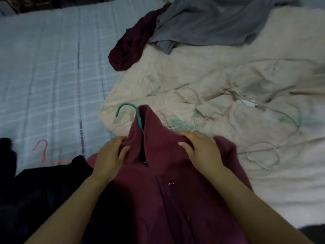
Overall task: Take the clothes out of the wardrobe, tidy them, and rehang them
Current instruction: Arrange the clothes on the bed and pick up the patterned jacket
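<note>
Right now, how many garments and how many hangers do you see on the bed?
Garments: 4 (maroon coat, dark red garment, grey garment, black garment)
Hangers: 2 (teal hanger, red hanger)
Total: 6

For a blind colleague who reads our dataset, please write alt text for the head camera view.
The left hand and right hand hold the collar of a maroon garment lying on a bed, a teal hanger hooking out of its neck. Behind, a dark red garment and a grey garment lie on a beige quilt.
</note>
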`<action>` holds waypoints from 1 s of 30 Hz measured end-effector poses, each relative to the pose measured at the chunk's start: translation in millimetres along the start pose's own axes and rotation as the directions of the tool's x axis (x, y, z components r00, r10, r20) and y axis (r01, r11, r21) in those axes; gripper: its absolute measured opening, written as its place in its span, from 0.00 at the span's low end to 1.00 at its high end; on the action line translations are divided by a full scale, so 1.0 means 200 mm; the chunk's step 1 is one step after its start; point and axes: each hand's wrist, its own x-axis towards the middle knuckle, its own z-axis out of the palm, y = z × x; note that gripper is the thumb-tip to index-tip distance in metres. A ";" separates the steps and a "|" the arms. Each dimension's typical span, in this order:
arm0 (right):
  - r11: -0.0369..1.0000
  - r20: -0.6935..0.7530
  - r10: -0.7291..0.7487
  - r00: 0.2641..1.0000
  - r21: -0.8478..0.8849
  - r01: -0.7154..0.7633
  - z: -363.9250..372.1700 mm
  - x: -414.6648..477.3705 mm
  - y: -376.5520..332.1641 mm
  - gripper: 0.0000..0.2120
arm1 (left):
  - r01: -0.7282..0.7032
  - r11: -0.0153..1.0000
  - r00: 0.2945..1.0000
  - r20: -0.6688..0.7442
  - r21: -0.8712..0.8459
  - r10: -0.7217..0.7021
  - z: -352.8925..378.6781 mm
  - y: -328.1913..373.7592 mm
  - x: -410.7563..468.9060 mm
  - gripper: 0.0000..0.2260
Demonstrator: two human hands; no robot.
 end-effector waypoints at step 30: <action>0.979 -0.813 0.031 0.581 -0.092 -0.181 -1.83 -0.81 0.27 0.13 | -0.689 0.709 0.714 -0.313 -0.150 0.627 -0.49 1.85 -0.22 0.21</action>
